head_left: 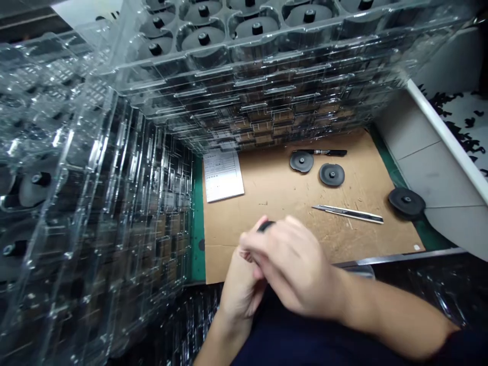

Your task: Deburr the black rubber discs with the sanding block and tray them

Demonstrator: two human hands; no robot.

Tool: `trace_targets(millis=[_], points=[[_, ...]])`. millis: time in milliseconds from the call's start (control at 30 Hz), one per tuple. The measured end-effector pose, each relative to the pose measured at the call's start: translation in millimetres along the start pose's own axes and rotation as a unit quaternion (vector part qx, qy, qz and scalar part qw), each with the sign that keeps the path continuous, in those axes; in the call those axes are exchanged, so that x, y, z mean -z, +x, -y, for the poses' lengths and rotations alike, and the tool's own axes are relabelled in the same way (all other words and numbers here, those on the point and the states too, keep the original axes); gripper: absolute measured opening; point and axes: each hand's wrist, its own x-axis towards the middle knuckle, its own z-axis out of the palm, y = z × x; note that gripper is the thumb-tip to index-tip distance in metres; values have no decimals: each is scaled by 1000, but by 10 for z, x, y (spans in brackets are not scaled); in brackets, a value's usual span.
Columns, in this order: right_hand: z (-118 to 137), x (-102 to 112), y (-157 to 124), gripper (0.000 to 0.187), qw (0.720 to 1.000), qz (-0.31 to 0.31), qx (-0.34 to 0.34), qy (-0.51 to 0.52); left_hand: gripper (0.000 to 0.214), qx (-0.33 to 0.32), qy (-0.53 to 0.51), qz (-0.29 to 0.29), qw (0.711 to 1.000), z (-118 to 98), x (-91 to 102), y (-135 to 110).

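Black plastic piece sits pinched at the fingertips of the right hand above the cardboard sheet, left hand curled close beneath, its grip too blurred to tell; keep the pinch steady and both wrists low

A small-parts workshop bench is being shown, clear plastic trays being stacked high at left and far, black discs being held in their cells, a cardboard sheet being laid over a green mat, a utility knife and a printed sheet being kept on top.
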Motion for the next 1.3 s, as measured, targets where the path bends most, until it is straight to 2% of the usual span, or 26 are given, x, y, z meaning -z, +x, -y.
trace_targets(millis=[67, 100, 200, 267, 333, 367, 433, 500, 533, 633, 667, 700, 767, 867, 933, 1067, 1167, 1233, 1300], points=[[-5, 65, -105, 26, 999, 42, 10, 18, 63, 11, -9, 18, 1000, -11, 30, -12], [-13, 104, -155, 26, 998, 54, -9, 11, 66, 19, -14, 19, 1000, -10, 45, -15], [-61, 197, -184, 25, 993, 32, -83, -80, 72, 21, -21, -4, 1000, 8, 57, -18], [-111, 215, -106, 23, 993, 13, -37, -116, 62, 20, -31, -20, 999, 13, 36, -23], [-164, 203, -22, 23, 996, 22, 46, -78, 55, 33, -42, -14, 998, 4, 19, -36], [-183, 192, 4, 23, 997, 33, 61, -45, 55, 40, -41, -6, 998, -1, 19, -45], [-188, 171, 19, 25, 998, 58, 14, -4, 62, 47, -23, 11, 999, 0, 34, -66], [-146, 159, 15, 25, 997, 59, -50, -30, 64, 42, -7, 16, 999, 21, 57, -83], [-118, 161, 18, 25, 996, 54, -49, -49, 60, 42, -6, 19, 999, 36, 65, -88], [-106, 201, 54, 28, 996, 53, 57, -31, 48, 45, -22, 44, 998, 80, 63, -90], [-144, 226, 60, 28, 996, 60, 72, -6, 49, 46, -25, 53, 997, 86, 54, -88], [-204, 253, 51, 27, 996, 63, 58, 15, 52, 48, -25, 59, 997, 87, 44, -87], [-367, 297, -28, 24, 997, 47, -50, 20, 63, 59, -26, 65, 996, 78, 25, -90], [-598, 275, -300, 24, 971, 34, -236, 15, 69, 76, -35, 74, 994, 58, 20, -101], [-676, 187, -531, 26, 954, 58, -293, 35, 70, 70, -39, 79, 994, 54, 31, -100], [-702, -30, -882, 24, 945, 122, -295, 71, 69, 68, -40, 89, 993, 56, 36, -68], [-707, -37, -920, 22, 943, 130, -296, 77, 65, 71, -41, 94, 992, 51, 4, -48], [-673, 70, -826, 23, 946, 81, -310, 58, 65, 71, -44, 95, 992, 48, -34, -49], [-565, 222, -657, 24, 953, -1, -302, 19, 65, 74, -48, 94, 992, 49, -86, -56]])
